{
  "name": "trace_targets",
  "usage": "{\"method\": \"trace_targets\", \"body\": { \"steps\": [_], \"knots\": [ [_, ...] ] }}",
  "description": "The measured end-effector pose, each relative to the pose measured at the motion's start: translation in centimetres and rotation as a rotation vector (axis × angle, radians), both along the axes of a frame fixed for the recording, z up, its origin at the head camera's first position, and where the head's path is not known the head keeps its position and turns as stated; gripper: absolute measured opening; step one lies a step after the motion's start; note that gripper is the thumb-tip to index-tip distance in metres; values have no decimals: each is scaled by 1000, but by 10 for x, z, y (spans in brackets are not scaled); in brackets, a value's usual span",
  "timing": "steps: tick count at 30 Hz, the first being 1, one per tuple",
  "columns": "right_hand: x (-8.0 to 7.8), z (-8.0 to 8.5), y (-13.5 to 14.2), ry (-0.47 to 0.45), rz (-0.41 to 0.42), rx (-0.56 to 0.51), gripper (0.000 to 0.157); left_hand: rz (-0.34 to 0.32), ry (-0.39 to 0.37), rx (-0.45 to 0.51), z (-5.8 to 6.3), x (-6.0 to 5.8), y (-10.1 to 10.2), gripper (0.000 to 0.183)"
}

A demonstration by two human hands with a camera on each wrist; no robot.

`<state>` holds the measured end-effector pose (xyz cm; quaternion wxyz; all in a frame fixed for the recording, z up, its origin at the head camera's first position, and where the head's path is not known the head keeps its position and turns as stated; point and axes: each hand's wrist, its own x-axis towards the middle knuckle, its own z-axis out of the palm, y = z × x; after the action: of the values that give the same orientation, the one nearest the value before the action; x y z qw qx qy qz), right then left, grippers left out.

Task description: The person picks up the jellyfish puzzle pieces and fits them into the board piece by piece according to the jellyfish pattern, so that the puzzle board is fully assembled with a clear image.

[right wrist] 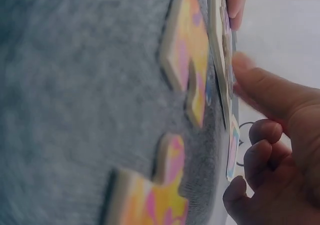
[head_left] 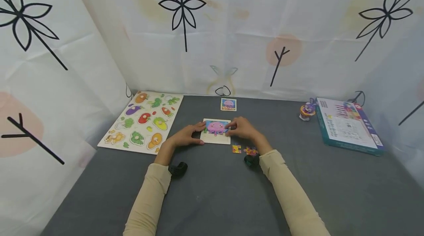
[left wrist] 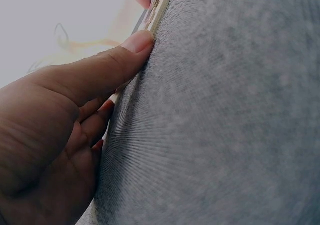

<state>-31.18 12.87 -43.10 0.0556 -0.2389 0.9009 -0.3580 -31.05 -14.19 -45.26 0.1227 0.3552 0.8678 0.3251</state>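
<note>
A small puzzle board (head_left: 208, 139) with a pink octopus picture (head_left: 216, 127) and a pale border lies in the middle of the table. My left hand (head_left: 186, 135) rests at the board's left side, fingers and thumb spread apart; in the left wrist view the straight thumb (left wrist: 135, 44) touches its edge. Over the picture's right side, my right hand (head_left: 244, 129) pinches a puzzle piece, mostly hidden by the fingers. In the right wrist view its thumb (right wrist: 245, 65) and forefinger are close together there. Loose yellow-and-pink puzzle pieces (head_left: 236, 149) lie just in front of the right hand.
A small card (head_left: 228, 104) with the octopus picture lies behind the board. To the left is a large vegetable puzzle board (head_left: 145, 122). A purple-topped figurine (head_left: 307, 110) and a teal-edged box (head_left: 351, 125) stand at the right. White patterned cloth (head_left: 232, 44) hangs behind the table.
</note>
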Motion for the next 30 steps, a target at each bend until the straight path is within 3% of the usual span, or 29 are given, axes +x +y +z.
{"method": "trace_targets", "body": {
  "steps": [4, 11, 18, 23, 30],
  "knots": [
    [-1, 0, 0, -33, 2, -25, 33, 6, 9, -18, -2, -1, 0, 72],
    [-3, -1, -3, -84, 77, 18, 28, -3, -11, 2, -4, -2, 2, 71],
    [-9, 2, -6, -139, 16, 23, 26, 17, -5, -32, 1, -2, 0, 71],
    [7, 6, 4, -56, -29, 37, 30, 7, 2, -36, 1, 2, 2, 71],
    [34, 15, 31, -80, -66, 95, 35, 11, -7, -7, 1, 3, 1, 73]
  ]
}}
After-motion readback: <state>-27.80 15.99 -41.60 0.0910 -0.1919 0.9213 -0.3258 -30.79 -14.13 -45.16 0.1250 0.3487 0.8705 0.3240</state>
